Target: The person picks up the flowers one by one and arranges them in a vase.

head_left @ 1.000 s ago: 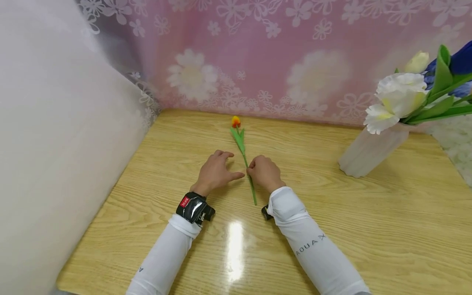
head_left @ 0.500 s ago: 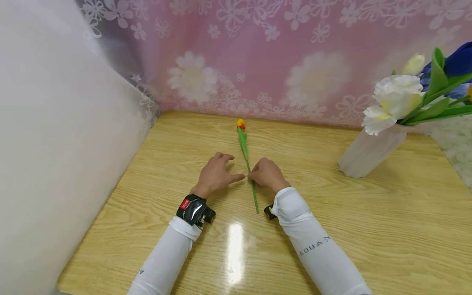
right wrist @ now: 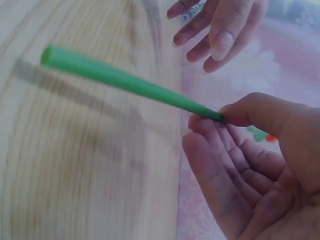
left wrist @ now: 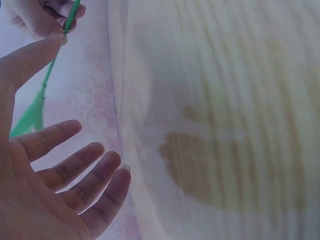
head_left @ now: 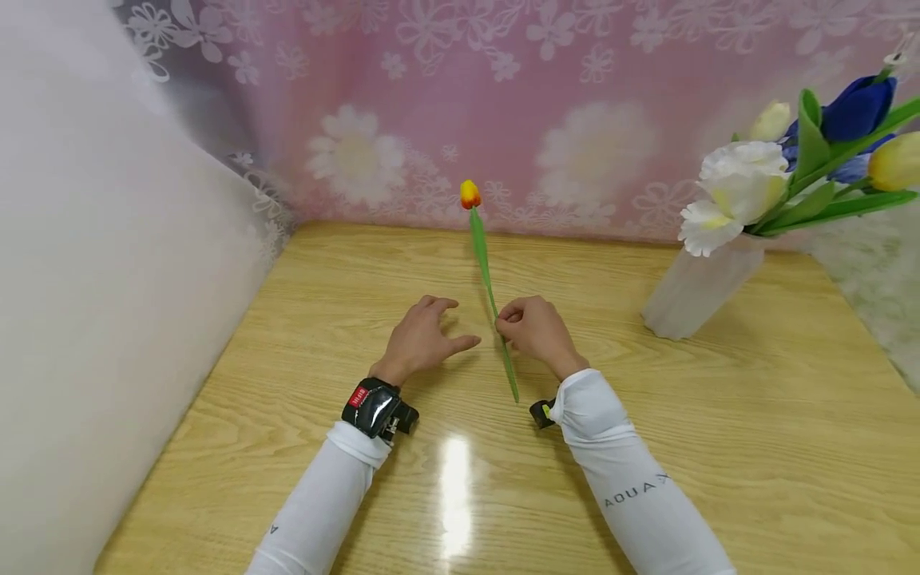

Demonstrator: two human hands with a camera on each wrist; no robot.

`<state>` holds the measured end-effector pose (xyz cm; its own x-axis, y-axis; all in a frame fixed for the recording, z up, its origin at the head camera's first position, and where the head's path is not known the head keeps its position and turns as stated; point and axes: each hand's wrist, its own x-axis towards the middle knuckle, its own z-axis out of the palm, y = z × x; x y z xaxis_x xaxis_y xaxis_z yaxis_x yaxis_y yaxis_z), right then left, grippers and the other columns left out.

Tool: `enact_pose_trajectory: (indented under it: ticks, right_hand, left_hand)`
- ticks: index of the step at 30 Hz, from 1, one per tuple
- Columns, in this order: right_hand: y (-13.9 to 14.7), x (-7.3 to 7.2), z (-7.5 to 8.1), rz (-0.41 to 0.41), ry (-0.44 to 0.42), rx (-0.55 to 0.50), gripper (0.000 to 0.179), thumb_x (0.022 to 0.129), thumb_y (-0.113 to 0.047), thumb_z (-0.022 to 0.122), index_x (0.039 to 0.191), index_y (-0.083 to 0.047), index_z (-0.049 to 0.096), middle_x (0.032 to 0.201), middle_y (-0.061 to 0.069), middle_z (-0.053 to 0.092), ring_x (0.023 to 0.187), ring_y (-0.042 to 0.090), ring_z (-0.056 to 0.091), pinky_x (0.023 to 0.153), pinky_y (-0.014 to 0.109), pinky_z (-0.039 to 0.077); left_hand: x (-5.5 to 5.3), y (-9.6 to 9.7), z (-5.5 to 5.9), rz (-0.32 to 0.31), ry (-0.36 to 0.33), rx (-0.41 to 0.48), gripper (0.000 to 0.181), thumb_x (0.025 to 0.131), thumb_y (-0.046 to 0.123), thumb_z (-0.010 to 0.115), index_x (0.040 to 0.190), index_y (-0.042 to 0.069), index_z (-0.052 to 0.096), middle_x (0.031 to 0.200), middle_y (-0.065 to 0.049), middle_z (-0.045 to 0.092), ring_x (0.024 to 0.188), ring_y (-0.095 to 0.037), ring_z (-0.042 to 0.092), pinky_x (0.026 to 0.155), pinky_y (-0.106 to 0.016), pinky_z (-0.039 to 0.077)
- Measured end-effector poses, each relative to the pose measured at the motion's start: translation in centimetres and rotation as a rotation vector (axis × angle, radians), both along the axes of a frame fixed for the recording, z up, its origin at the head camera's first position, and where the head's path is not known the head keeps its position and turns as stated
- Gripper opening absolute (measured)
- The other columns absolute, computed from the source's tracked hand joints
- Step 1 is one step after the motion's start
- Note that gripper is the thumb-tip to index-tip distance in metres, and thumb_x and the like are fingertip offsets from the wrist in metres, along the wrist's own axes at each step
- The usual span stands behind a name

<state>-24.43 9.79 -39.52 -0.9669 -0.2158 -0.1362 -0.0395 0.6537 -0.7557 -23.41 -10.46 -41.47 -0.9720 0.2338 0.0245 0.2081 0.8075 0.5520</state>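
Observation:
An orange-yellow tulip with a long green stem hangs above the table, its bloom pointing away from me. My right hand pinches the stem around its middle between thumb and fingers. In the right wrist view the stem's lower end sticks out, with its shadow on the wood. My left hand is just left of the stem, thumb and fingers spread apart and holding nothing. The left wrist view shows that left hand with its fingers extended; part of the green leaf shows behind it.
At the right of the wooden table stands a white vase with white, blue and yellow flowers. A pink floral curtain hangs behind the table, and a white sheet borders its left side.
My right hand has raised the tulip off the table and shifted slightly right. The bloom now stands higher in view, against the curtain. My left hand has barely moved, and the head view has turned slightly right.

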Motion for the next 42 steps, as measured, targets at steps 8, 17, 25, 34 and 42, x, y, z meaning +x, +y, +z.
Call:
enact_pose_trajectory:
  ticks: [8, 17, 25, 34, 42]
  right_hand:
    - [1.4, 0.7, 0.8, -0.075, 0.110, -0.035, 0.017, 0.094, -0.020, 0.061, 0.100, -0.006, 0.068, 0.089, 0.006, 0.067, 0.077, 0.024, 0.066, 0.064, 0.032, 0.051]
    - [3.4, 1.8, 2.2, -0.155, 0.325, -0.037, 0.021, 0.094, -0.022, 0.063, 0.104, -0.004, 0.068, 0.092, 0.007, 0.066, 0.082, 0.022, 0.062, 0.073, 0.038, 0.050]
    - [5.1, 2.4, 2.9, -0.218, 0.462, -0.087, 0.020, 0.093, -0.022, 0.065, 0.102, -0.004, 0.069, 0.091, 0.008, 0.068, 0.082, 0.021, 0.064, 0.072, 0.039, 0.052]
    - [6.9, 3.0, 3.8, -0.293, 0.628, -0.111, 0.023, 0.093, -0.023, 0.065, 0.102, -0.002, 0.070, 0.094, 0.008, 0.069, 0.083, 0.020, 0.065, 0.073, 0.033, 0.054]
    - [9.3, 3.8, 5.2, -0.414, 0.801, -0.186, 0.019, 0.090, -0.016, 0.068, 0.097, 0.001, 0.071, 0.089, 0.011, 0.071, 0.076, -0.004, 0.061, 0.066, 0.010, 0.047]
  left_hand:
    - [-0.5, 0.9, 0.1, -0.051, 0.005, 0.019, 0.076, 0.077, 0.060, 0.070, 0.136, 0.013, 0.053, 0.133, -0.007, 0.047, 0.118, -0.025, 0.048, 0.090, -0.043, 0.045]
    - [-0.6, 2.6, 0.6, -0.119, 0.014, 0.030, 0.076, 0.077, 0.059, 0.070, 0.137, 0.015, 0.052, 0.136, -0.006, 0.046, 0.120, -0.024, 0.046, 0.092, -0.043, 0.044]
    - [-1.1, 4.5, 1.5, -0.205, 0.033, 0.023, 0.078, 0.078, 0.060, 0.070, 0.139, 0.015, 0.050, 0.135, -0.004, 0.046, 0.121, -0.023, 0.046, 0.093, -0.041, 0.043]
    - [-1.3, 6.6, 2.2, -0.263, 0.047, 0.030, 0.079, 0.078, 0.060, 0.069, 0.140, 0.016, 0.048, 0.136, -0.003, 0.045, 0.120, -0.022, 0.046, 0.092, -0.040, 0.044]
    - [-1.5, 8.5, 2.8, -0.307, 0.093, 0.029, 0.079, 0.078, 0.061, 0.068, 0.142, 0.019, 0.047, 0.136, -0.002, 0.045, 0.121, -0.021, 0.046, 0.090, -0.039, 0.046]
